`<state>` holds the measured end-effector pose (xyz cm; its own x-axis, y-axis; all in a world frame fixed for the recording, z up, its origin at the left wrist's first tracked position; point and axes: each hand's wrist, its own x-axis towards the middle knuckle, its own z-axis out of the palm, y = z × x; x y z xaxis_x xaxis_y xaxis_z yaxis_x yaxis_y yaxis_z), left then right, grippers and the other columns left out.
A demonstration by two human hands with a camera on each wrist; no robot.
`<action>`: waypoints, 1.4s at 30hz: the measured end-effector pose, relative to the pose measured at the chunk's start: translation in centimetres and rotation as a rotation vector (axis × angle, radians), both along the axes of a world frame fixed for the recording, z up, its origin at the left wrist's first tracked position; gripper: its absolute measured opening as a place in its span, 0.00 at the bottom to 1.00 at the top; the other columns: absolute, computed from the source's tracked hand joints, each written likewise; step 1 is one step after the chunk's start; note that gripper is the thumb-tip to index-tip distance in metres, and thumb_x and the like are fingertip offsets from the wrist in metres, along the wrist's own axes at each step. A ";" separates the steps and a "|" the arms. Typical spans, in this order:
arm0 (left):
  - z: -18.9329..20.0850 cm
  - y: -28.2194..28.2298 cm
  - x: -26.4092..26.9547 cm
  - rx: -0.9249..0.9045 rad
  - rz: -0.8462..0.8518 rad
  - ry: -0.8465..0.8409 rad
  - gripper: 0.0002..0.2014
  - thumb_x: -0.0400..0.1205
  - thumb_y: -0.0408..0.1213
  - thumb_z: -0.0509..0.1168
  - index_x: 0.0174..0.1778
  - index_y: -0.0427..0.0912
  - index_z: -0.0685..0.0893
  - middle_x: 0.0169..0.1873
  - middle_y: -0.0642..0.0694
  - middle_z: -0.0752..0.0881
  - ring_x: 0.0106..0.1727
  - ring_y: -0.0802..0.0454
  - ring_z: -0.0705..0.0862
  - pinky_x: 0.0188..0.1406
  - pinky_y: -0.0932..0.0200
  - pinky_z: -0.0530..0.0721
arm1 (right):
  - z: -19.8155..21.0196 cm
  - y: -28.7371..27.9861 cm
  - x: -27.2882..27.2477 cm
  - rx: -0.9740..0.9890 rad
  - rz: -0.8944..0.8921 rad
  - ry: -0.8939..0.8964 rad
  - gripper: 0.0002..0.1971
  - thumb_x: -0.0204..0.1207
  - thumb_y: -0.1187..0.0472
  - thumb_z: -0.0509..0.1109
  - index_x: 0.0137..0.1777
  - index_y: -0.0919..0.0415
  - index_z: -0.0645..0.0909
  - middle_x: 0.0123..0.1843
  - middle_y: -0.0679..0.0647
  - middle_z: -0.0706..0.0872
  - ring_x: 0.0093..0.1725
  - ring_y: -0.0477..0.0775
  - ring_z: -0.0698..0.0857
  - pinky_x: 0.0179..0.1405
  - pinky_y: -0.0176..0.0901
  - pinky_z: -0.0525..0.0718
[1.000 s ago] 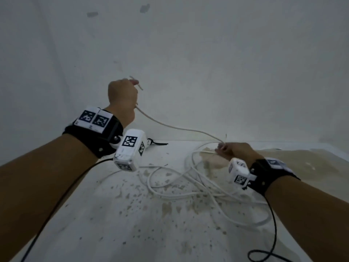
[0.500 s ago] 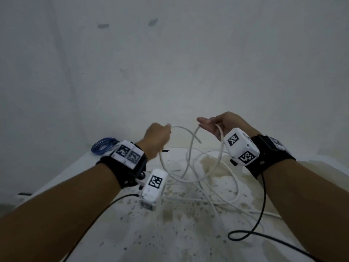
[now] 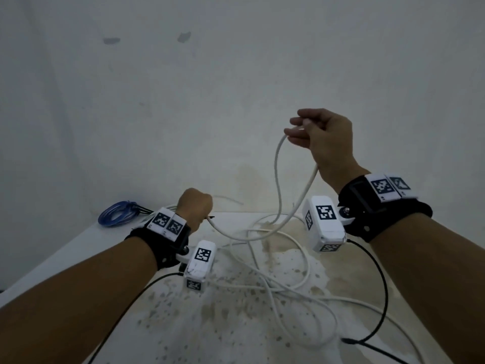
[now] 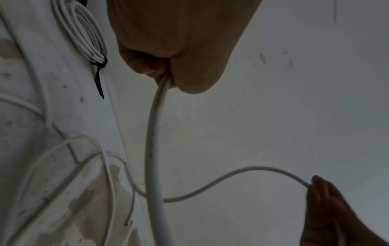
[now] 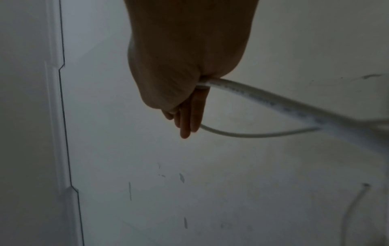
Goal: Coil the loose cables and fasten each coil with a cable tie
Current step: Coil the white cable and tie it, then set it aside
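head view: since half a second ago the right hand (image 3: pixel 321 139) has risen high, drawing a fresh loop of the white cable (image 3: pixel 278 179) off the desk (image 3: pixel 78 248), so coiling has barely begun; the left hand (image 3: pixel 195 210) fists it low by the far edge.

left wrist: fingers closed round the cable; a tied coil (image 4: pixel 88 38) lies behind.

right wrist: fingers curled, cable running through.

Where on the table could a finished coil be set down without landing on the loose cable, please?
Bare tabletop shows along the left edge, between the blue coil at the far left corner and the left hand. The near left also looks free. The middle and right are crowded with loops of the white cable that both hands hold.
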<state>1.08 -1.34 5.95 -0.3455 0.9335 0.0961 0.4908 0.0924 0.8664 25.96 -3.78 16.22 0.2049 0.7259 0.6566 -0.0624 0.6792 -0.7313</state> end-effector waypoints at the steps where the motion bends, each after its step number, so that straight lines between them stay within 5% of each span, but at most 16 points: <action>1: -0.2 -0.2 0.1 -0.026 -0.046 0.022 0.18 0.84 0.30 0.58 0.66 0.22 0.79 0.43 0.36 0.81 0.39 0.43 0.79 0.26 0.59 0.76 | 0.2 -0.2 -0.1 0.026 0.027 0.004 0.12 0.85 0.74 0.59 0.54 0.67 0.84 0.48 0.64 0.90 0.43 0.60 0.93 0.45 0.48 0.91; 6: 0.1 -1.7 4.0 0.133 -0.444 0.033 0.33 0.84 0.49 0.67 0.83 0.50 0.62 0.53 0.45 0.82 0.39 0.61 0.83 0.30 0.67 0.77 | 0.3 -1.1 -2.4 0.042 0.281 -0.024 0.11 0.86 0.74 0.59 0.58 0.70 0.83 0.47 0.62 0.91 0.44 0.58 0.93 0.45 0.44 0.90; 10: 1.4 -1.4 6.2 0.322 -0.482 -0.102 0.15 0.89 0.48 0.59 0.56 0.41 0.84 0.30 0.49 0.80 0.25 0.60 0.76 0.26 0.65 0.72 | 0.3 -1.3 -3.8 -0.013 0.458 0.035 0.11 0.86 0.74 0.60 0.57 0.68 0.84 0.49 0.62 0.91 0.45 0.57 0.92 0.47 0.44 0.90; 14: 2.3 0.2 4.9 0.271 -0.137 -0.313 0.18 0.90 0.44 0.56 0.35 0.42 0.78 0.27 0.45 0.79 0.24 0.51 0.73 0.22 0.62 0.70 | -1.7 1.0 -2.1 0.101 -0.509 -0.757 0.14 0.79 0.67 0.68 0.62 0.59 0.85 0.64 0.59 0.83 0.63 0.62 0.82 0.61 0.50 0.79; 16: 2.3 1.2 4.0 0.206 -0.048 -0.422 0.16 0.88 0.41 0.55 0.33 0.46 0.72 0.29 0.47 0.75 0.25 0.52 0.72 0.23 0.61 0.71 | -3.8 0.3 -3.2 0.393 -0.735 -0.923 0.11 0.75 0.61 0.69 0.56 0.58 0.86 0.61 0.60 0.83 0.59 0.64 0.80 0.56 0.55 0.79; 18: 2.4 1.7 3.5 0.161 -0.017 -0.465 0.15 0.88 0.40 0.55 0.33 0.48 0.69 0.31 0.48 0.73 0.28 0.53 0.72 0.25 0.60 0.73 | -5.7 -0.9 -5.8 0.443 -0.552 -1.102 0.11 0.80 0.51 0.65 0.49 0.57 0.85 0.49 0.56 0.86 0.49 0.60 0.82 0.50 0.55 0.81; 20: 2.3 1.7 3.1 0.145 0.009 -0.496 0.15 0.88 0.37 0.55 0.33 0.47 0.69 0.31 0.47 0.73 0.28 0.53 0.73 0.25 0.60 0.75 | -6.9 -2.1 -8.2 0.024 -0.180 -1.315 0.19 0.85 0.42 0.59 0.57 0.57 0.81 0.47 0.53 0.89 0.47 0.56 0.86 0.48 0.50 0.82; 22: 1.8 1.4 2.6 0.077 -0.008 -0.479 0.15 0.87 0.32 0.56 0.33 0.44 0.70 0.31 0.46 0.74 0.28 0.53 0.73 0.22 0.62 0.76 | -7.8 -2.0 -9.1 -0.327 0.148 -1.204 0.21 0.86 0.41 0.59 0.63 0.58 0.77 0.43 0.53 0.89 0.39 0.49 0.88 0.38 0.42 0.81; 26: 0.4 1.5 1.4 -0.028 -0.056 -0.521 0.14 0.85 0.22 0.54 0.33 0.34 0.76 0.27 0.39 0.78 0.28 0.49 0.74 0.32 0.59 0.73 | -8.2 -0.6 -8.6 -0.218 0.056 -1.313 0.20 0.85 0.42 0.63 0.58 0.58 0.86 0.43 0.50 0.87 0.39 0.47 0.81 0.42 0.43 0.76; 28: 0.4 1.8 1.0 -0.086 -0.051 -0.541 0.12 0.85 0.23 0.51 0.41 0.32 0.78 0.28 0.40 0.81 0.23 0.53 0.73 0.22 0.64 0.71 | -7.9 0.1 -8.0 -0.155 -0.069 -1.181 0.17 0.86 0.49 0.63 0.49 0.58 0.90 0.31 0.43 0.80 0.32 0.45 0.77 0.39 0.42 0.75; 30: 0.8 1.5 0.6 -0.114 -0.104 -0.452 0.11 0.86 0.24 0.53 0.62 0.32 0.74 0.37 0.39 0.84 0.21 0.56 0.77 0.16 0.65 0.74 | -7.3 0.9 -6.8 -0.224 -0.083 -0.803 0.16 0.87 0.58 0.61 0.46 0.61 0.89 0.28 0.45 0.78 0.27 0.48 0.76 0.30 0.42 0.77; 32: 0.3 1.6 0.4 -0.151 -0.195 -0.294 0.34 0.86 0.27 0.59 0.85 0.44 0.50 0.48 0.39 0.84 0.29 0.53 0.81 0.21 0.63 0.83 | -6.5 1.3 -5.2 -0.314 -0.019 -0.446 0.16 0.87 0.65 0.58 0.47 0.63 0.87 0.29 0.51 0.78 0.24 0.50 0.73 0.22 0.41 0.72; 34: -0.4 1.3 0.8 -0.210 -0.256 -0.133 0.39 0.86 0.29 0.61 0.86 0.47 0.44 0.58 0.35 0.84 0.32 0.52 0.83 0.22 0.62 0.84 | -5.9 1.4 -4.0 -0.368 0.020 -0.240 0.16 0.86 0.68 0.55 0.47 0.62 0.86 0.27 0.53 0.74 0.22 0.49 0.66 0.20 0.38 0.64; 37: -1.5 0.0 2.2 -0.330 -0.278 -0.010 0.13 0.89 0.40 0.57 0.60 0.32 0.76 0.44 0.36 0.88 0.20 0.56 0.77 0.18 0.67 0.72 | -5.2 1.3 -3.2 -0.376 0.033 -0.018 0.15 0.88 0.61 0.58 0.47 0.62 0.85 0.23 0.50 0.66 0.20 0.47 0.60 0.19 0.36 0.57; 39: -2.5 -1.1 3.1 -0.439 -0.376 -0.040 0.29 0.90 0.56 0.50 0.48 0.30 0.80 0.35 0.38 0.88 0.17 0.56 0.72 0.18 0.70 0.68 | -5.0 1.1 -3.2 -0.372 0.082 0.178 0.16 0.90 0.56 0.58 0.48 0.62 0.83 0.21 0.49 0.63 0.19 0.46 0.58 0.17 0.36 0.57; 42: -3.6 -2.1 4.9 -0.595 -0.562 -0.397 0.42 0.86 0.66 0.46 0.66 0.23 0.76 0.56 0.28 0.87 0.23 0.51 0.86 0.21 0.65 0.81 | -4.9 1.1 -4.1 -0.428 0.219 0.546 0.15 0.91 0.56 0.54 0.46 0.61 0.77 0.22 0.47 0.63 0.18 0.45 0.58 0.15 0.35 0.58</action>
